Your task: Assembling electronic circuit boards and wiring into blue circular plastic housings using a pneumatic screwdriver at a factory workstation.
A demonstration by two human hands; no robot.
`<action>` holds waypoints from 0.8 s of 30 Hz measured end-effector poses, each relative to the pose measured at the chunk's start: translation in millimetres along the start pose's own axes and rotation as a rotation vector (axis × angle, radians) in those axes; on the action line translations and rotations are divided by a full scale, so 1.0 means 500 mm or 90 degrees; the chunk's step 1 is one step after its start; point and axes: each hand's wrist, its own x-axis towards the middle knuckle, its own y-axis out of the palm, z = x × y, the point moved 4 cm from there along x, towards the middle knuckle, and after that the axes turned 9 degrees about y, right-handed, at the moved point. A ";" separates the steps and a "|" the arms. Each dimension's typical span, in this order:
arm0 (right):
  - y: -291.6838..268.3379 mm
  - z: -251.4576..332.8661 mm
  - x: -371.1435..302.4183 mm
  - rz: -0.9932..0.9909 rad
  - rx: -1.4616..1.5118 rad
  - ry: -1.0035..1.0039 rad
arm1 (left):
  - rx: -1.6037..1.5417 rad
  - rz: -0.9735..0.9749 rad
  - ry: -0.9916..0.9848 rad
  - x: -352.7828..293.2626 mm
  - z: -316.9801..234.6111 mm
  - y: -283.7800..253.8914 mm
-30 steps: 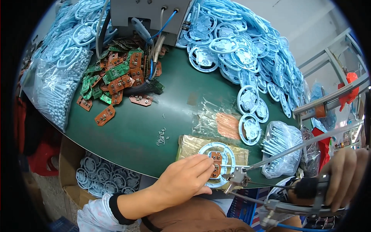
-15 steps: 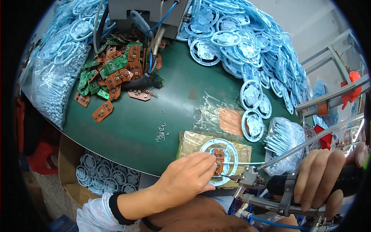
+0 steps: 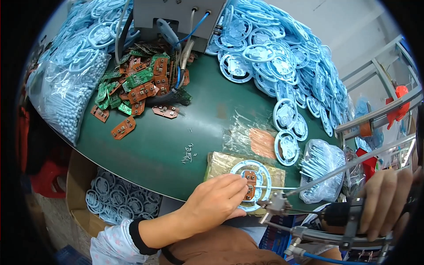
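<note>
A light-blue plastic wheel-shaped part with a thin stick pointing right lies on a tape-wrapped block. Set inside it is a brown circuit board with small buttons. My left hand is closed over the left side of both, fingers pressed together and holding them down. My right hand, slightly blurred, wraps round a black electric screwdriver with a metal screw-feeding head. That head sits by the wheel's lower right rim; whether its tip touches the part cannot be told.
Loose screws lie left of the block. Brown and green circuit boards are heaped behind, beside a grey machine. Blue wheels pile up at the back right. Bags of sticks and a carton of wheels flank the table.
My right hand has drawn the screwdriver back to the right, baring its shaft. The feeding head's tip has left the board. My left hand stays on the part; the whole view has shifted slightly.
</note>
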 end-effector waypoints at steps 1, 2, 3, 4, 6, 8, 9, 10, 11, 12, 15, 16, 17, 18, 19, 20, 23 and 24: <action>0.004 -0.011 -0.004 0.008 0.006 0.021 | 0.006 -0.003 0.006 0.000 -0.001 0.000; 0.016 -0.016 -0.011 -0.058 -0.029 0.041 | 0.006 -0.003 0.003 -0.001 0.000 0.000; 0.027 -0.016 -0.016 -0.130 -0.069 0.061 | 0.005 -0.003 0.010 0.003 -0.001 0.001; 0.029 -0.019 -0.016 -0.134 -0.073 0.062 | 0.003 -0.003 0.018 0.007 -0.002 0.002; 0.027 -0.032 -0.012 -0.118 -0.048 0.037 | 0.002 0.002 0.013 0.006 -0.002 0.003; 0.020 -0.049 0.000 -0.095 -0.022 0.030 | 0.001 0.008 0.000 0.002 0.002 0.006; 0.018 -0.055 0.003 -0.074 -0.001 0.020 | 0.002 0.008 -0.004 0.001 0.003 0.007; 0.006 -0.061 -0.002 -0.075 0.002 0.023 | 0.002 0.009 -0.008 0.000 0.005 0.007; -0.011 -0.065 -0.013 -0.094 0.031 0.031 | -0.003 0.011 -0.011 0.001 0.004 0.005; -0.022 -0.069 -0.023 -0.116 0.058 0.038 | 0.006 0.013 -0.004 0.004 0.002 -0.002; -0.029 -0.086 -0.026 -0.081 0.039 0.053 | 0.007 0.014 0.004 0.002 0.000 0.000; -0.027 -0.086 -0.022 -0.083 0.038 0.065 | 0.002 0.008 0.005 0.006 0.003 0.002; -0.025 -0.086 -0.018 -0.084 0.036 0.076 | 0.004 0.007 0.012 0.010 0.005 0.004; -0.031 -0.085 -0.016 -0.039 0.035 0.075 | -0.006 0.004 0.007 0.006 0.004 0.005; -0.039 -0.081 -0.018 0.007 0.033 0.074 | -0.017 0.001 0.002 0.003 0.002 0.004; -0.043 -0.067 -0.026 -0.008 0.009 0.061 | -0.009 -0.002 0.000 0.005 0.001 0.000; -0.047 -0.002 0.029 0.221 0.015 -0.010 | -0.051 0.002 -0.014 0.003 -0.001 -0.013; -0.044 0.016 0.005 0.094 0.035 -0.056 | -0.069 -0.036 -0.018 0.001 -0.005 -0.027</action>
